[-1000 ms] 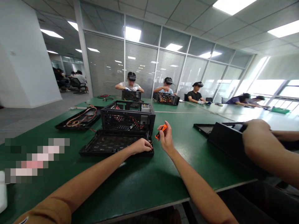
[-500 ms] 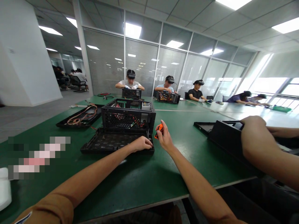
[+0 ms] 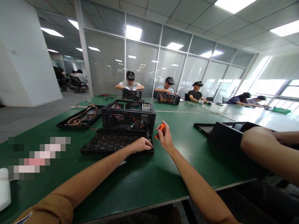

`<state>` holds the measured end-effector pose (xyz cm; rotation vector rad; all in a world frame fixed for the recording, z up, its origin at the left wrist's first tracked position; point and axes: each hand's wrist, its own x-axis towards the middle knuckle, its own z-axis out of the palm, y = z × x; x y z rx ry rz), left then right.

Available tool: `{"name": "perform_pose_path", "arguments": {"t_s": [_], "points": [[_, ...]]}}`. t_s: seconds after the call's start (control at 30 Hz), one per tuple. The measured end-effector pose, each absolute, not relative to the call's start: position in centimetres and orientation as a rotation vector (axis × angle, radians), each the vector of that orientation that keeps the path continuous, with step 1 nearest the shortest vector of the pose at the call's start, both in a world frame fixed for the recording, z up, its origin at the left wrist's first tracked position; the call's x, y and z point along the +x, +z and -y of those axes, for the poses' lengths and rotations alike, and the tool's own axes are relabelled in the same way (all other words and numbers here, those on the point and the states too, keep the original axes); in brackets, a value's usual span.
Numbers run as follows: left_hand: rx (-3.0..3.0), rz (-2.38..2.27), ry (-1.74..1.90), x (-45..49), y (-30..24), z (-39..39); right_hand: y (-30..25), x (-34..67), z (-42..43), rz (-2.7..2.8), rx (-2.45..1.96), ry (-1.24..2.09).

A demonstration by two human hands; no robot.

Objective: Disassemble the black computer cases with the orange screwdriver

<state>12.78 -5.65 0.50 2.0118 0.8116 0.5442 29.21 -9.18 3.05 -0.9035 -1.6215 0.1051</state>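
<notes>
Orange and black, the screwdriver point(image 3: 159, 132) sits in my right hand point(image 3: 166, 138), fingers curled around its handle, just right of the black panel point(image 3: 114, 140); my left hand point(image 3: 140, 144) is at that panel's near right corner, fingers narrowed, though I cannot tell whether they pinch anything; the panel lies flat on the green table point(image 3: 149, 183), on the near side of the open computer case point(image 3: 125, 120); to the left, a black tray point(image 3: 62, 124) carries loose cables point(image 3: 78, 120); at right, another person's arm point(image 3: 266, 144) reaches over a second case point(image 3: 224, 140).
</notes>
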Motion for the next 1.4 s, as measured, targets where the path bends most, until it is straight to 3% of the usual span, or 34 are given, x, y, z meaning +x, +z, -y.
{"name": "perform_pose_path", "arguments": {"t_s": [0.13,0.37,1.4], "points": [[2.036,-0.788,0.542,12.7,0.5,5.6,3.1,29.0,9.2,1.658,-0.874,0.077],[2.057,-0.794,0.505,12.6,0.8,5.8,3.4,28.7,9.2,1.583,-0.759,0.396],[2.11,-0.828,0.481,12.8,1.1,5.9,3.3,29.2,8.8,1.436,-0.861,0.249]]}}
